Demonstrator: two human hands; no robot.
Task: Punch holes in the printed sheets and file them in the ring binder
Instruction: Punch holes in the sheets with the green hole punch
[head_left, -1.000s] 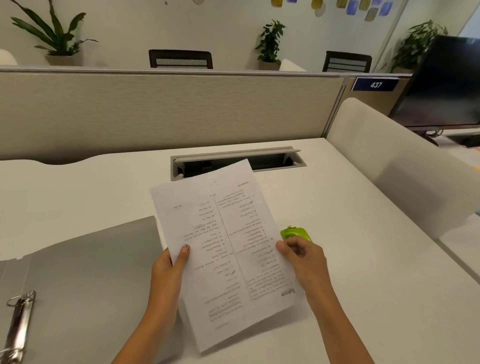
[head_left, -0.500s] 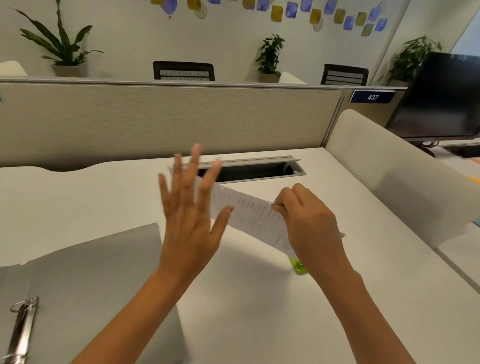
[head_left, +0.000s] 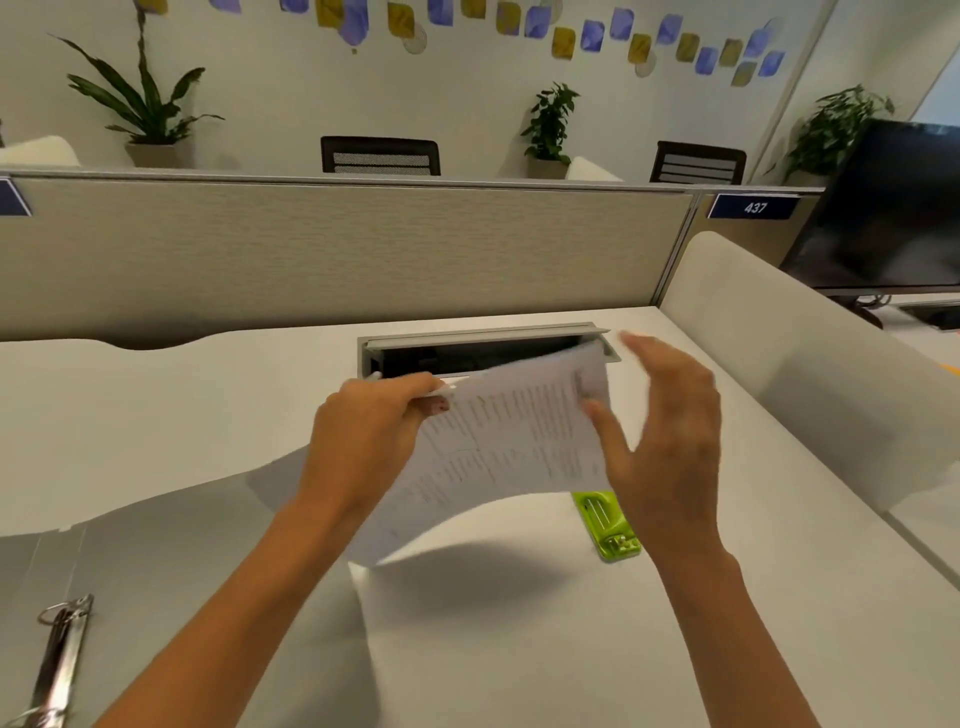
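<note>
Midway through handling: printed sheets (head_left: 511, 447) held in the air above the desk (head_left: 519, 649), bowed into an arch. Left hand (head_left: 374, 441) clamped on the sheets' far-left corner, thumb and fingers closed over the edge. Right hand (head_left: 670, 447) spread wide, fingers apart, at the sheets' right edge, thumb touching or nearly touching the paper (contact blurred, not certain). Green hole punch (head_left: 608, 525) lying on the desk directly beneath the right hand and under the sheets' right margin, its long axis running away from the body and tilted slightly left at the far end; right hand plainly the nearer of the two. Ring binder (head_left: 119, 571) open flat, well to the left of and nearer than the left hand, metal rings (head_left: 60, 654) at the lower-left corner of the view. Judged next: sheets' edge to be lowered rightward into the punch, probably guided by the right hand; no holes visible yet.
</note>
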